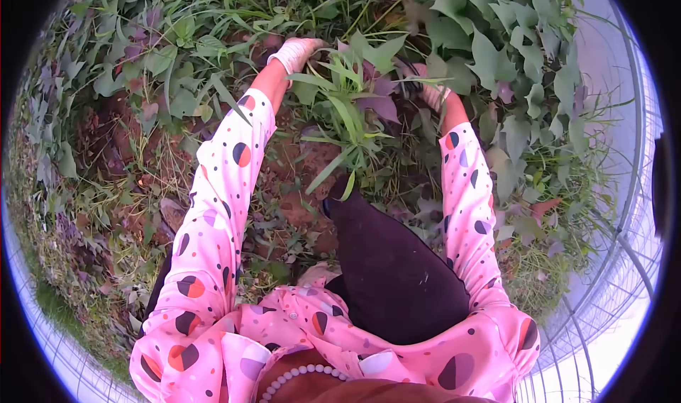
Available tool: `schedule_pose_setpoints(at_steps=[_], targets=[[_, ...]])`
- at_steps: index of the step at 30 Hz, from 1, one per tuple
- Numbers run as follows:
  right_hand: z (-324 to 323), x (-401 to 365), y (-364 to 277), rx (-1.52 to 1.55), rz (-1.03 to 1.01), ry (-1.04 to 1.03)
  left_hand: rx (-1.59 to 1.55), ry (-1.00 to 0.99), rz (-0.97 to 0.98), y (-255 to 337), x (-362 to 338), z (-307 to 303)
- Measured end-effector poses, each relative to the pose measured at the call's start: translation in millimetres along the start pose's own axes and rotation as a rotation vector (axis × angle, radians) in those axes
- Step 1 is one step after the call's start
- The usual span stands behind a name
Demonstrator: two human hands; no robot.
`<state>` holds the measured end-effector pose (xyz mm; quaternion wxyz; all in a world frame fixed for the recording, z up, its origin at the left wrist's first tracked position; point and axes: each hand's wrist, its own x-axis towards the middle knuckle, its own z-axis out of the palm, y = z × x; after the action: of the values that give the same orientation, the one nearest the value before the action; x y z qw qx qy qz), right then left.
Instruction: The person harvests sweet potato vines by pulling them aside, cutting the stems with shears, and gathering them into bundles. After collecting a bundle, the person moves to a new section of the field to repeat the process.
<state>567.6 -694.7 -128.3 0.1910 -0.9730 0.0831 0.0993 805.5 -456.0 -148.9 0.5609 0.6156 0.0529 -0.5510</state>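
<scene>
My left hand (301, 54), in a pale pink glove with a white cuff, reaches into the foliage at top centre. Its fingers point right and disappear among leaves beside a tall clump of grass (345, 112). Across that clump, my right hand (428, 91) wears a similar glove and is partly covered by leaves. Its fingers look curled at a thin dark object (407, 76), whose kind I cannot tell. A purple leaf (381, 99) and broad green leaves (383, 54) rise between the two hands.
Dense leafy vines (496, 55) spread over the upper right. Reddish soil (298, 165) shows between weeds below my left hand. My bent knee in dark trousers (397, 268) stands between my arms. Along the right edge runs a pale sheet with a wire grid (624, 247).
</scene>
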Motion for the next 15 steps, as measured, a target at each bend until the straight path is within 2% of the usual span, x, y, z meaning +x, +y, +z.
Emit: schedule_pose_setpoints(at_steps=[1,2,3,5,6,13,15], targets=[[6,-21,-3,-0.106,-0.139,0.024,0.049,0.049,-0.02,-6,-2,3],[13,-32,-5,-0.139,-0.136,0.017,0.101,-0.008,0.037,-5,-14,4],[18,-35,-4,-0.14,-0.098,0.005,0.104,-0.007,0.034,-6,-25,9],[23,-38,-3,-0.125,-0.023,-0.004,-0.015,-0.024,0.152,-8,-43,25],[23,-42,-4,-0.122,0.006,-0.007,-0.05,-0.024,0.128,-8,-51,33],[23,-55,-5,-0.085,0.137,-0.049,0.242,0.121,0.322,-23,-47,49],[26,-45,3,-0.082,0.186,-0.045,0.274,0.148,0.31,-26,-54,48]])
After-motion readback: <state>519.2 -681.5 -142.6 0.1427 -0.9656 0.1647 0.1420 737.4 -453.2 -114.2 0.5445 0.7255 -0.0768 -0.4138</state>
